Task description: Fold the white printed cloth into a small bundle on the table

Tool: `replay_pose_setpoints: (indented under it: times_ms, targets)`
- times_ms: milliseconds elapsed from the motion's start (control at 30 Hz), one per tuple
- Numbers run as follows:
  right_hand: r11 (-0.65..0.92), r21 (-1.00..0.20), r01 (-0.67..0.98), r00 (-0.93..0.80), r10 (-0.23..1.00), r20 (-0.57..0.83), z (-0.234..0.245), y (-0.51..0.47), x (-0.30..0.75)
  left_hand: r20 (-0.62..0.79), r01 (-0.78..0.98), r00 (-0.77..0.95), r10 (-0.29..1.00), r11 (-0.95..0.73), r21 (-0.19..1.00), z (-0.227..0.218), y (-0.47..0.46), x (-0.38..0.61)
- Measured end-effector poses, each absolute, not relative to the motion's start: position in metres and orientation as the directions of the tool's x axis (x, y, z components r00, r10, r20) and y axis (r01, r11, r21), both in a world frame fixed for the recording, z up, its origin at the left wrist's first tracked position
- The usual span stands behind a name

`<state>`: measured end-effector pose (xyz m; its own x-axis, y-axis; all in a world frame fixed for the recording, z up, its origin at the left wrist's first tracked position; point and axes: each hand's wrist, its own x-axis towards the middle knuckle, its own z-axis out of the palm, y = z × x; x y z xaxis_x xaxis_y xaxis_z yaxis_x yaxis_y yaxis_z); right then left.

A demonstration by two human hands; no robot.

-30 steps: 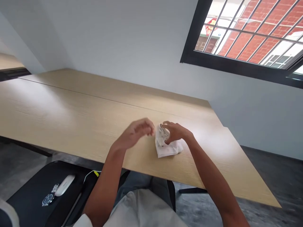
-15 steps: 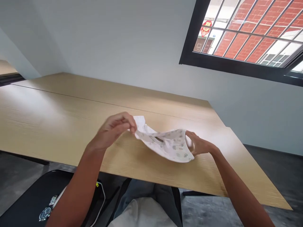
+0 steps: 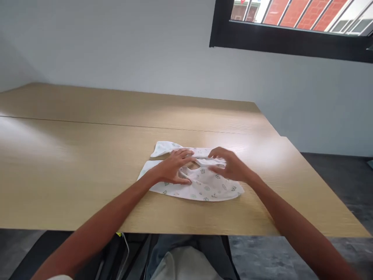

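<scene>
near the desk's (image 3: 87,163) front edge a small printed white garment (image 3: 201,186) lies spread flat; the left hand (image 3: 175,167) and right hand (image 3: 230,167) rest on it, fingers spread, seemingly to keep it smooth.

Left hand (image 3: 175,168), right hand (image 3: 230,166) flat on white printed cloth (image 3: 204,186), spread on wooden table (image 3: 87,163).

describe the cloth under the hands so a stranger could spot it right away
On the long wooden table below the black-framed window, look near the front edge. The white cloth lies spread flat under the left hand and right hand, dotted with tiny prints.
</scene>
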<state>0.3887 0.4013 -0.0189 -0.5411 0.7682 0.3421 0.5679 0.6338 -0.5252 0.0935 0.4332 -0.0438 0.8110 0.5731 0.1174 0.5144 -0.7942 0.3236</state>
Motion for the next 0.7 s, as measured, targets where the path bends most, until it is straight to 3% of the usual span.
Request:
replay_pose_setpoints:
  times_ms: [167, 333, 433, 600, 700]
  targets:
    - [0.700, -0.267, 0.663, -0.636, 0.714, 0.294, -0.059, 0.401, 0.380, 0.256, 0.619, 0.706, 0.660, -0.751, 0.228, -0.043, 0.439, 0.073]
    - [0.729, -0.235, 0.643, -0.686, 0.685, 0.247, -0.060, 0.403, 0.395, 0.243, 0.754, 0.572, 0.784, -0.619, 0.220, -0.041, 0.460, 0.049]
    - [0.729, -0.273, 0.628, -0.690, 0.684, 0.238, -0.055, 0.404, 0.397, 0.196, 0.747, 0.536, 0.822, -0.569, 0.345, -0.039, 0.467, 0.039]
    - [0.737, -0.302, 0.605, -0.727, 0.666, 0.169, -0.052, 0.407, 0.403, 0.056, 0.595, 0.379, 0.924, -0.290, 0.750, -0.027, 0.470, 0.020]
    - [0.748, -0.311, 0.586, -0.750, 0.646, 0.139, -0.052, 0.410, 0.408, 0.129, 0.624, 0.216, 0.968, -0.238, 0.745, -0.030, 0.477, 0.011]
